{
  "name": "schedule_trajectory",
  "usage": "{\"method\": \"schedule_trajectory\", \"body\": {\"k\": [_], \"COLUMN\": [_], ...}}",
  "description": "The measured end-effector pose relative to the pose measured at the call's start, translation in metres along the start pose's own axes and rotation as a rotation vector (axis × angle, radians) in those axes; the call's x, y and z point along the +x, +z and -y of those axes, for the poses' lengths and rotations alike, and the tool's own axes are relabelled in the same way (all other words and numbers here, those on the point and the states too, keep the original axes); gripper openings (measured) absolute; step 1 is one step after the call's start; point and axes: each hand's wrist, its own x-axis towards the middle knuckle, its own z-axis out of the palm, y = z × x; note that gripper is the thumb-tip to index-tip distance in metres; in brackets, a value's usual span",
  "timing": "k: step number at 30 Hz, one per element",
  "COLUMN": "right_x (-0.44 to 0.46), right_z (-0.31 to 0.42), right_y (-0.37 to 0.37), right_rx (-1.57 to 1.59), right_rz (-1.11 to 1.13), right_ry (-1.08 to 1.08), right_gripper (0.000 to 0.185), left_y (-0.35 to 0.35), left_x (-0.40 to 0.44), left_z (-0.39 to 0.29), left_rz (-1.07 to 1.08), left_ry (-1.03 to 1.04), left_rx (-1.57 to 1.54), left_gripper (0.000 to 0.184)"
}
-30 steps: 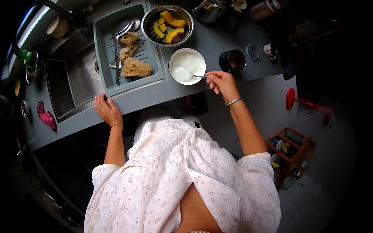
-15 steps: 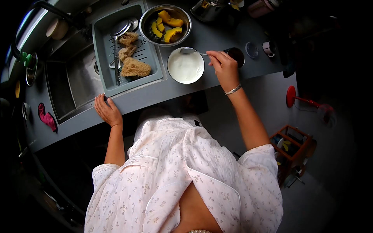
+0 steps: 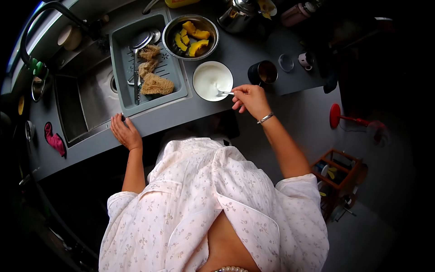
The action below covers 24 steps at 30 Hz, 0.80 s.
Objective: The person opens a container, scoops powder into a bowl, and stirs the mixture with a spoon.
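My right hand [image 3: 250, 100] is closed around the handle of a metal spoon [image 3: 225, 93]. The spoon's bowl end dips into white, milky contents in a round bowl [image 3: 194, 88] on the counter's front part. My left hand [image 3: 125, 132] lies flat on the counter edge beside the sink, its fingers stretched out and holding nothing. Just behind the white-filled bowl stands a metal bowl [image 3: 215, 41] with several yellow pumpkin pieces [image 3: 198, 47] in it. A dark cup [image 3: 254, 72] with brownish contents stands a little behind my right hand.
A grey draining tray [image 3: 179, 86] holds tan sponge-like pieces [image 3: 157, 85] and a long-handled metal utensil [image 3: 136, 75]. Left of it is the steel sink [image 3: 90, 95]. A clear lid [image 3: 286, 63], a small mug [image 3: 306, 60] and a shiny pot [image 3: 238, 18] stand at the right.
My right hand has moved nearer to me, bringing the spoon from the bowl's far rim toward its near right side. My left hand has stayed in place.
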Motion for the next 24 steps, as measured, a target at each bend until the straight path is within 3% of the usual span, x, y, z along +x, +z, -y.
{"method": "schedule_trajectory", "body": {"k": [4,8,13,20,22,24], "right_x": [0.002,-0.002,-0.005,-0.004,-0.002,-0.004], "right_z": [-0.020,-0.018,-0.006,-0.012,-0.021,-0.030], "right_y": [0.009,0.009,0.003,0.011,0.019,0.025], "right_rx": [0.339,0.381,0.276,-0.040,-0.135,-0.224], "right_rz": [-0.021,-0.072,-0.247,-0.395,-0.451,-0.453], "right_ry": [0.143,0.068,-0.224,-0.427,-0.578,-0.566], "right_gripper": [0.026,0.026,0.023,0.019,0.018,0.016], "left_y": [0.002,0.003,0.002,0.004,0.004,0.004], "left_x": [0.000,-0.001,0.000,0.000,-0.001,0.001], "left_z": [0.003,0.004,0.002,0.003,0.004,0.003], "left_rz": [-0.010,-0.017,-0.026,-0.038,-0.040,-0.038], "left_ry": [0.004,0.009,0.013,0.032,0.035,0.019], "left_rx": [0.014,0.007,-0.013,-0.006,-0.014,-0.020], "left_gripper": [0.035,0.035,0.034,0.033,0.033,0.033]}}
